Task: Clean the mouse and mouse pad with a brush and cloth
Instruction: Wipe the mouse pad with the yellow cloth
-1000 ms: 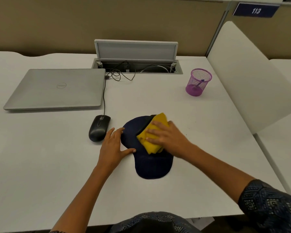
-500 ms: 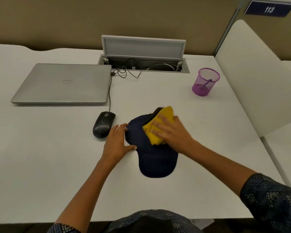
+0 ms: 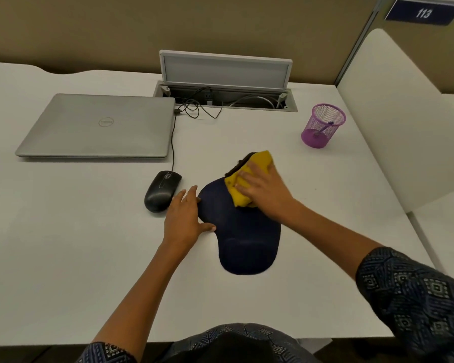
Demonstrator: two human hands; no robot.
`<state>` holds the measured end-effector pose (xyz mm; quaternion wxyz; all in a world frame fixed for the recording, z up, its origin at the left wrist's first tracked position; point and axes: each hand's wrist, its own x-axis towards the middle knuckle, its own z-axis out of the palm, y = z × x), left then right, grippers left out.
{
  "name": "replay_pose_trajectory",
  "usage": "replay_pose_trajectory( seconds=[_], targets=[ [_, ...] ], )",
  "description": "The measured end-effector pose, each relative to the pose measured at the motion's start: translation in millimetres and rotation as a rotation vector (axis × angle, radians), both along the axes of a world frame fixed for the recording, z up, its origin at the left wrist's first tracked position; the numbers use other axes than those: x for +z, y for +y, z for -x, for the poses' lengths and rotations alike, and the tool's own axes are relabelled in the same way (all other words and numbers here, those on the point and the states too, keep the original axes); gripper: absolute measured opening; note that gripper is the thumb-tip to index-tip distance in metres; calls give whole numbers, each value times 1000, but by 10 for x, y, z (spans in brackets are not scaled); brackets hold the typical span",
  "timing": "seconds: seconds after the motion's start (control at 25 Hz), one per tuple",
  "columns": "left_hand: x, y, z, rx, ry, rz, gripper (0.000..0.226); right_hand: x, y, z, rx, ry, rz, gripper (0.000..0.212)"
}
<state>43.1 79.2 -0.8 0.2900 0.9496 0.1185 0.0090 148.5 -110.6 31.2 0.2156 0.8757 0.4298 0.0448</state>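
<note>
Your right fingers (image 3: pixel 243 176) pressed flat on the yellow cloth (image 3: pixel 257 163), wiping the mouse pad (image 3: pixel 241 231); your left hand (image 3: pixel 185 218), fingers straight, braced its edge.

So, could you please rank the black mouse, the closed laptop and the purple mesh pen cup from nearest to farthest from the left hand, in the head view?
From the left hand, which rests at the mouse pad's left edge:
1. Black mouse, just beyond and left of the fingers.
2. Closed laptop, far left.
3. Purple mesh pen cup, far right.
</note>
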Motion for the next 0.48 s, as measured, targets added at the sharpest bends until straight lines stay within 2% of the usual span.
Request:
replay_pose_trajectory(
  seconds=[0.2, 0.32, 0.4, 0.48],
  targets=[
    [50, -13, -1, 0, 28, -26, 100, 180, -613, -144, -112, -18, 91, 40],
    [57, -19, -10, 9, 32, -33, 98, 429, -727, -66, -228, 3, -154, 42],
    [63, -24, -24, 7, 48, -43, 98, 425, -633, 211, -49, -81, -205, 39],
    [64, -24, -31, -1, 63, -56, 98, 281, -537, 561, 133, -64, -178, 43]
  ],
)
